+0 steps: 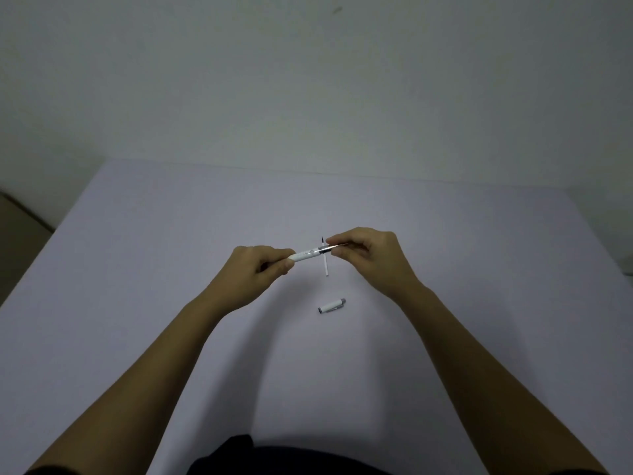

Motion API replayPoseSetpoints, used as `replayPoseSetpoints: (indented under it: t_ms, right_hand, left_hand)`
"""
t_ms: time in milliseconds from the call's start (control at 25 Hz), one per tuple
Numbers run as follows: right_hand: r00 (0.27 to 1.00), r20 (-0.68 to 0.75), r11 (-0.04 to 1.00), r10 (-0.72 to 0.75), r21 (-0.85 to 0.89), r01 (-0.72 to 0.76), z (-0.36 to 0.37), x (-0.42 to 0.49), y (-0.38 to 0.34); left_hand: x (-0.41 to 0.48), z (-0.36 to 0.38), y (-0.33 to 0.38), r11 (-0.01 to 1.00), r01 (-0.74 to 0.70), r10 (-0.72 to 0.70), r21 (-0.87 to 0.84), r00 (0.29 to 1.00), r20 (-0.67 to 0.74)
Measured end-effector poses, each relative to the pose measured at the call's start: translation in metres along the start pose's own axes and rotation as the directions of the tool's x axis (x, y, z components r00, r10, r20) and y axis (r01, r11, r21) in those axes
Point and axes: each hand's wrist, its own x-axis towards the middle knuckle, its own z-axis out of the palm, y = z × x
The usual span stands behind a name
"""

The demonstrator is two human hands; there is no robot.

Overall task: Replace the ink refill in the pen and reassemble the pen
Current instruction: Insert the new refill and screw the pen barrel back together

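Note:
I hold a white pen barrel (306,255) level above the table, between both hands. My left hand (260,269) grips its left end. My right hand (370,255) pinches the silver grip section (327,248) at the barrel's right end; the pen tip is hidden in my fingers. A thin white ink refill (325,264) with a dark tip lies on the table behind the pen, pointing away from me. The white pen cap (331,305) with a grey end lies on the table nearer to me.
The pale lilac table (137,269) runs back to a plain wall. Its left edge drops off to a brown floor at the far left. My dark clothing shows at the bottom edge.

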Motion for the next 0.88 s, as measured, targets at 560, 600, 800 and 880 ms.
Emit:
replayPoseSetpoints:
  t_ms: [560,600,800,880]
  right_hand:
    - [0.994,0.027,0.992,0.11,0.056,-0.112,0.008,0.0,-0.006]
    - [0.992,0.037,0.991,0.12,0.053,-0.122,0.007,0.001,-0.006]
    - [0.991,0.077,0.992,0.111,0.046,-0.115,0.009,0.004,-0.008]
    - [0.993,0.07,0.991,0.098,0.086,-0.104,0.011,0.002,-0.008]
  left_hand:
    - [-0.004,-0.001,0.002,0.991,-0.1,0.11,0.092,0.988,-0.107]
    - [-0.005,-0.003,0.002,0.99,-0.111,0.119,0.087,0.988,-0.099]
    - [-0.006,-0.004,0.001,0.99,-0.11,0.119,0.09,0.987,-0.105]
    - [-0.008,-0.003,-0.001,0.991,-0.091,0.102,0.094,0.988,-0.116]
